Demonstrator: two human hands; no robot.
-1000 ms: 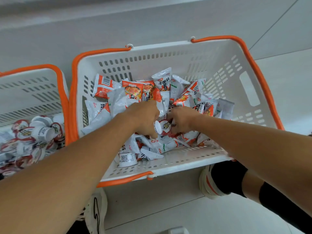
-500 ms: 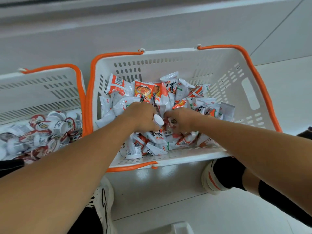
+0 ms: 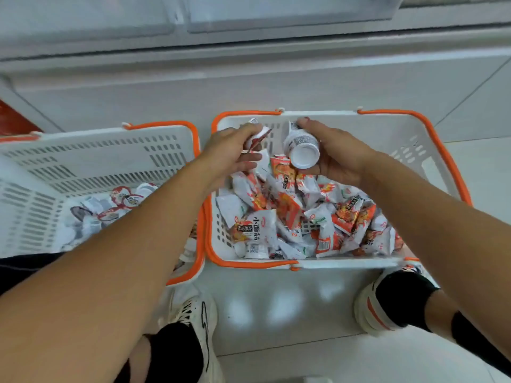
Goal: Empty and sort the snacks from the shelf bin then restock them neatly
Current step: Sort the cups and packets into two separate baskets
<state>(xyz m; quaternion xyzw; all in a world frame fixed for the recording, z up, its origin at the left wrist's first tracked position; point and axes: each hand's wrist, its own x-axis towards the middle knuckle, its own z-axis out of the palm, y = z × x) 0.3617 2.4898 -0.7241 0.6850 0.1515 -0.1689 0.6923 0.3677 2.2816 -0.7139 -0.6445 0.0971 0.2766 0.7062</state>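
White slotted plastic baskets (image 3: 409,139), glossy crinkled foil snack packets (image 3: 287,208), shiny floor tiles (image 3: 276,305)

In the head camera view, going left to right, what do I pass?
White slotted plastic basket with orange rim holding small cups → left hand → white plastic cup in right hand's grip → right hand

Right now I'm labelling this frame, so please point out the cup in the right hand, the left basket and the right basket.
cup (image 3: 303,153): head view, on its round white base.
left basket (image 3: 163,124): head view, on its orange back rim.
right basket (image 3: 442,150): head view, on its orange right rim.
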